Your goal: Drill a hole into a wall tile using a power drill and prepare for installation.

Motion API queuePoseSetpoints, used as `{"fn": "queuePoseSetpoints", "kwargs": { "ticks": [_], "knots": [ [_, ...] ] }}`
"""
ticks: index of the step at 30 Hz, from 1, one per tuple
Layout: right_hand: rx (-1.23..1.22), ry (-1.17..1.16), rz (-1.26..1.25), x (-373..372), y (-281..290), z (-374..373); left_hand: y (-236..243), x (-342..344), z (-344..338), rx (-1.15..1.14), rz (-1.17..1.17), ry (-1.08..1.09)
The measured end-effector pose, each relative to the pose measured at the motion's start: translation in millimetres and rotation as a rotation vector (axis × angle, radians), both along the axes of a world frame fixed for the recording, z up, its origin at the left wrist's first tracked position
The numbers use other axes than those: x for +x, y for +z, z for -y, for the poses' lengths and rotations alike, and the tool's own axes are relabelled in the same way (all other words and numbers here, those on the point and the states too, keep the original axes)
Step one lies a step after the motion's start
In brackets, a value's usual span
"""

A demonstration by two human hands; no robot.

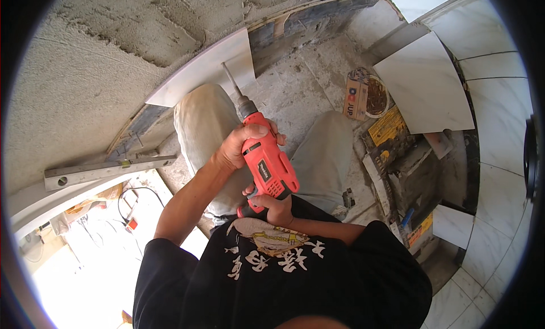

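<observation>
Near the middle of the frame, a red plastic power drill with a grey metal chuck (265, 161) points up and to the left, its thin bit (230, 79) resting against the lower edge of a pale rectangular stone tile (204, 73) that stands along the base of a rough grey plastered wall (102, 50). The left hand (241, 146) is wrapped closed around the front of the drill's body, just behind the chuck. The right hand (272, 207) is closed around the handle at the lower end, close to the person's black printed shirt (284, 272). Below the drill, both knees in light trousers (207, 121) are bent over a dusty concrete floor (301, 90).

At the left of the frame, a long grey metal spirit level (108, 170) lies on a ledge beneath the wall. Toward the upper right, a large white square tile (423, 84) leans near a small cardboard box (356, 96) and a round container (377, 96). Further down on the right sits a dark open toolbox with yellow labels (406, 164), beside a white marbled tiled surface (499, 158).
</observation>
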State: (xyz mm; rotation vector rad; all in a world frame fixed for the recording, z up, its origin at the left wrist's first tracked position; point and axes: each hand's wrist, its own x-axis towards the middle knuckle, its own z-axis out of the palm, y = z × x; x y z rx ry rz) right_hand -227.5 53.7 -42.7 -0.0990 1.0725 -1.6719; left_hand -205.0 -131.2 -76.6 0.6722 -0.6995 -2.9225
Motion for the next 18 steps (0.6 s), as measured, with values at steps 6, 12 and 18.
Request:
{"fn": "queuePoseSetpoints", "kwargs": {
  "ticks": [6, 12, 18],
  "knots": [
    [-0.010, -0.014, 0.054, -0.2, -0.5, -0.8, -1.1, 0.0, 0.0, 0.022, -0.027, -0.018],
    [0.092, 0.105, 0.010, -2.7, -3.6, -5.3, -2.4, -0.4, 0.6, 0.026, -0.032, -0.002],
    [0.095, 0.123, -0.025, -2.9, -3.5, -4.2, -3.5, -0.8, 0.7, 0.024, -0.029, -0.003]
  ]
}}
